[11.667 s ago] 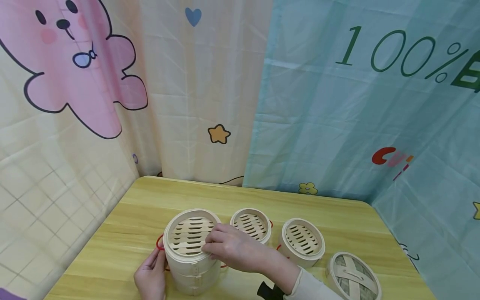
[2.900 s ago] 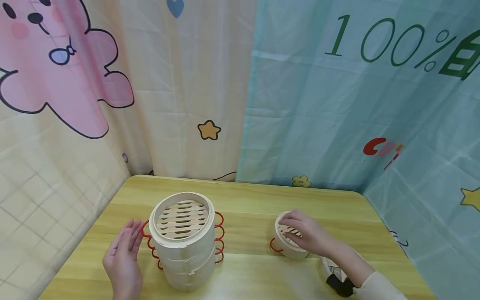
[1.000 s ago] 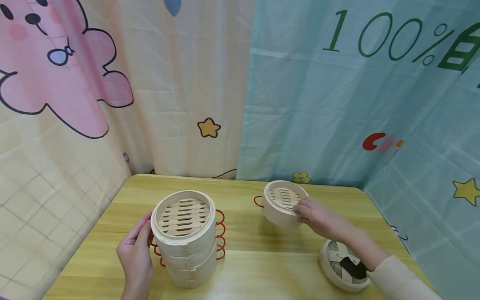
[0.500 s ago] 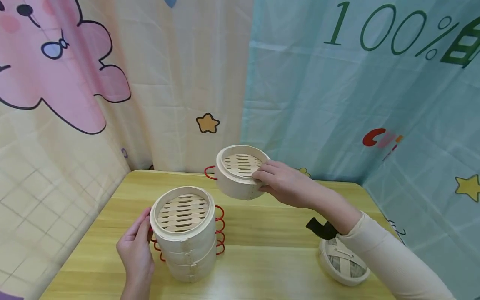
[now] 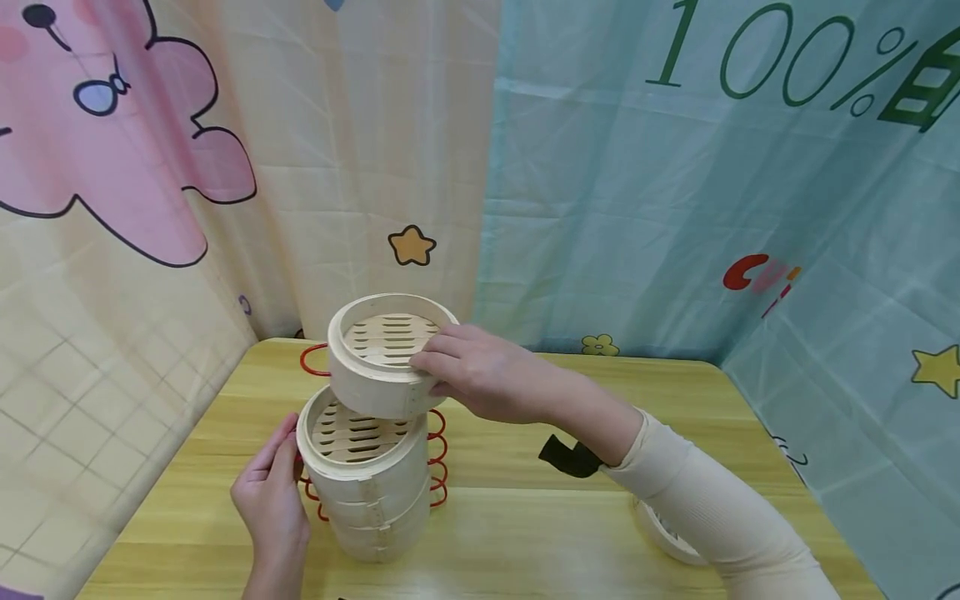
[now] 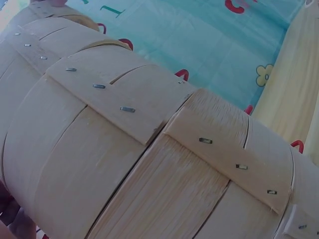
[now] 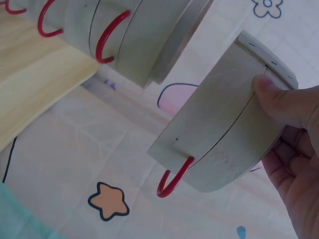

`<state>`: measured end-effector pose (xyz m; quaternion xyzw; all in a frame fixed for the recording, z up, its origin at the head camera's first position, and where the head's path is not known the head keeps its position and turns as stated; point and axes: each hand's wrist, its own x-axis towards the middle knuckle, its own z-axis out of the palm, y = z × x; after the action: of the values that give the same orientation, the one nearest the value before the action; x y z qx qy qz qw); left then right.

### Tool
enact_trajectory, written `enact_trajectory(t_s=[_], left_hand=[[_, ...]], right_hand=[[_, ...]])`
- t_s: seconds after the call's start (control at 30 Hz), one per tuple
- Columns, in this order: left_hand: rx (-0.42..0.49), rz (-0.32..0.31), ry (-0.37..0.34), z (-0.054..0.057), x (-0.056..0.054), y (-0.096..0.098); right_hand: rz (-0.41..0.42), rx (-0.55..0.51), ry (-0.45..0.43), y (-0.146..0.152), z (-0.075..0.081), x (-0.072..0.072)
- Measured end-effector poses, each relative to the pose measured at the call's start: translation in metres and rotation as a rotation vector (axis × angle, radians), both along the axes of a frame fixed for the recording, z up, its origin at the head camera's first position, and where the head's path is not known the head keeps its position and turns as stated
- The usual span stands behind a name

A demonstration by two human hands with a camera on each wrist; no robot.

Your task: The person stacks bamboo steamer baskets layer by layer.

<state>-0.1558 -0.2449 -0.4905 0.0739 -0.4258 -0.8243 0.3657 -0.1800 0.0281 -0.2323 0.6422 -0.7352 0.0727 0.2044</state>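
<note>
My right hand grips the near right rim of a small round bamboo steamer basket, with a slatted base and red side handles. In the right wrist view, the thumb presses its outer wall and the fingers curl behind. The basket hangs just over the rear of a taller stack of bamboo steamer baskets, hiding part of its open top. In the right wrist view a gap shows between basket and stack. My left hand holds the stack's upper left side at a red handle, mostly hidden by the fingers.
A woven steamer lid lies on the wooden table at the right, partly covered by my right sleeve. Red handles stick out along the stack's right side. Printed curtains stand behind and beside the table.
My right hand has lifted the small basket from the table's right side and carried it left, over the stack. The left hand has come against the stack. Earlier, another loose basket stood behind.
</note>
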Motion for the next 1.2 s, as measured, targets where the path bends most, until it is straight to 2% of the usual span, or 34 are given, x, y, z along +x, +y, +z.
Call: enact_trajectory(t_s=[0.03, 0.2, 0.27, 0.47, 0.87, 1.03, 1.07, 1.2], left_hand=[[0.030, -0.026, 0.033, 0.013, 0.007, 0.006], [0.057, -0.010, 0.032, 0.016, 0.006, 0.008], [0.009, 0.061, -0.050, -0.011, -0.008, -0.003], [0.021, 0.099, -0.086, -0.015, -0.012, -0.003], [0.036, 0.116, -0.042, -0.012, -0.009, -0.001], [0.021, 0.121, -0.053, -0.012, -0.009, -0.001], [0.050, 0.087, -0.023, 0.000, -0.002, 0.004], [0.015, 0.102, -0.042, -0.002, -0.002, 0.004]], right_hand=[[0.004, 0.012, 0.000, -0.004, 0.000, 0.002], [0.022, 0.075, 0.008, -0.019, -0.002, 0.009], [0.033, 0.089, 0.018, -0.023, -0.003, 0.010], [0.066, 0.108, 0.044, -0.029, -0.009, 0.013], [0.068, 0.144, 0.041, -0.030, -0.012, 0.018], [0.054, 0.157, 0.030, -0.030, -0.011, 0.022], [0.052, 0.158, 0.028, -0.031, -0.010, 0.022], [0.045, 0.174, 0.036, -0.032, -0.009, 0.026]])
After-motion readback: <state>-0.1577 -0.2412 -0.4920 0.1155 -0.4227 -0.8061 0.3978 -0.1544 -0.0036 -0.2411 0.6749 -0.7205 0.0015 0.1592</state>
